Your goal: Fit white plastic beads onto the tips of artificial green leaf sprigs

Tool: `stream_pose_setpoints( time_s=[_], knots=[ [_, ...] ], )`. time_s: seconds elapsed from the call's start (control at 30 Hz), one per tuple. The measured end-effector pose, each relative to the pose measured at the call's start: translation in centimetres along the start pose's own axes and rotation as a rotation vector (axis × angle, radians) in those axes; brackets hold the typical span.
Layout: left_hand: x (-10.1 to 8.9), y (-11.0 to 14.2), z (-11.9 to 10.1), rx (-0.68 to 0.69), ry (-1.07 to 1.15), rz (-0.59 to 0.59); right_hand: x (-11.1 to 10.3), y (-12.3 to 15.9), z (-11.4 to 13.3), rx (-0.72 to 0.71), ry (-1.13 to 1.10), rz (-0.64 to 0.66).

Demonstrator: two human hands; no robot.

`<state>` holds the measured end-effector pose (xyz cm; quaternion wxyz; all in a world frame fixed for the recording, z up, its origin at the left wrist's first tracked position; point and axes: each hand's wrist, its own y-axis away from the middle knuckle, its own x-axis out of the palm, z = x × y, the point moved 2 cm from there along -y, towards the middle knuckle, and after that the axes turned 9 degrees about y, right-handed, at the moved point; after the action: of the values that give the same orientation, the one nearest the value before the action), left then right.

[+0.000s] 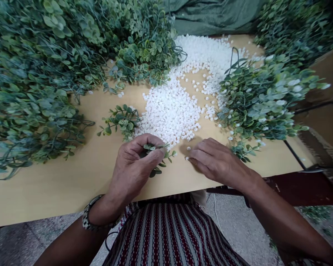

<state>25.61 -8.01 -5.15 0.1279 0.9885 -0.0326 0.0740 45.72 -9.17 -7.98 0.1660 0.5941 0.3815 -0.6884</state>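
Observation:
My left hand pinches an artificial leaf sprig between thumb and fingers, over the near part of the table. Part of the sprig is hidden by the fingers. Just right of it, my right hand rests low on the tabletop with its fingers curled together. By its fingertips is a small white bead, with another white bead close behind. Whatever those fingers may grip is hidden. Beyond both hands spreads a heap of white beads.
Bunches of artificial greenery crowd the left and back. One loose sprig lies beside the heap. At the right is a leaf bunch with white tips, near a cardboard box and a black metal bar. Green cloth hangs behind.

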Motion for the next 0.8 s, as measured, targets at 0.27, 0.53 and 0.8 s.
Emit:
stream_pose_setpoints(
  time_s=[0.27,0.53,0.8],
  knots=[
    [0.1,0.0,0.2,-0.003,0.025,0.021,-0.9,-0.2,0.5,-0.099,0.008,-0.052],
    [0.2,0.2,0.6,-0.023,0.030,0.087,-0.2,-0.6,0.4,-0.012,0.026,0.059],
    [-0.1,0.2,1.1,0.002,0.050,0.106,0.1,-1.9,0.9,0.055,0.122,0.082]
  ],
)
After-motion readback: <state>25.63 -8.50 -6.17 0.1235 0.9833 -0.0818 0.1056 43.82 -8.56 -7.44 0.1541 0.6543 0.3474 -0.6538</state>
